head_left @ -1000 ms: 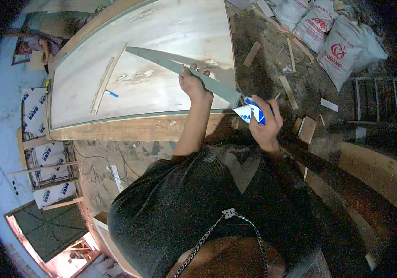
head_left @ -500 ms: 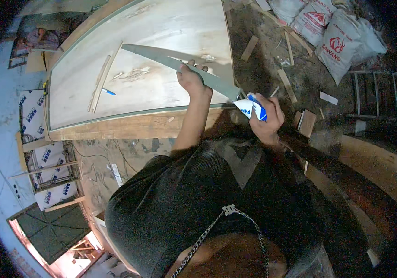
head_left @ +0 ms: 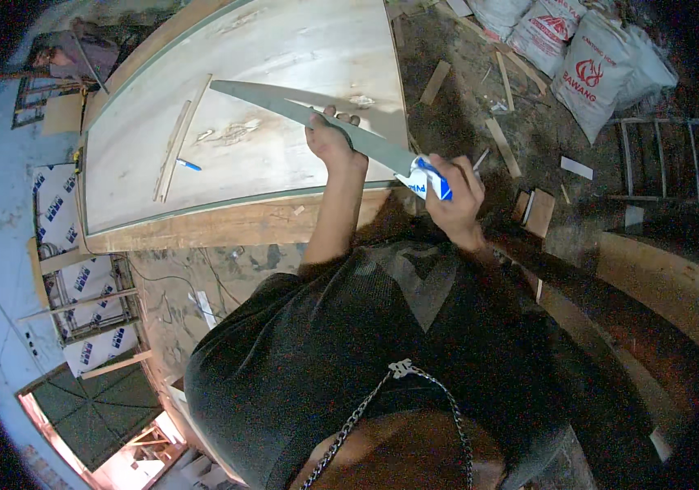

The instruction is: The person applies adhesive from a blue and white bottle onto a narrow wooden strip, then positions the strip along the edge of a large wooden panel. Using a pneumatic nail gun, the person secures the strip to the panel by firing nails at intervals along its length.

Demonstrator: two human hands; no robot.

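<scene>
My left hand (head_left: 335,147) is closed around the middle of a long, flat grey-green strip (head_left: 284,106). It is held above the pale board, with the fingertips showing over its far edge. The strip slants from the upper left down toward my right hand. My right hand (head_left: 457,196) squeezes a soft white-and-blue glue pouch (head_left: 424,178). The pouch overlaps the strip's near right end; its tip and any glue coming out cannot be made out. On the board lie two thin wooden strips (head_left: 182,143) and a blue-and-white marker (head_left: 189,165).
The large pale board (head_left: 284,175) rests on a wooden-edged worktable (head_left: 227,229) ahead of me. Wood offcuts (head_left: 503,147) litter the floor at the right. White sacks (head_left: 590,82) stand at the far right, near a metal rack (head_left: 659,159). A tape measure (head_left: 78,159) hangs at the table's left edge.
My right hand has moved left and slightly up with the glue pouch, which now covers the strip's near end. My left hand keeps its hold on the strip.
</scene>
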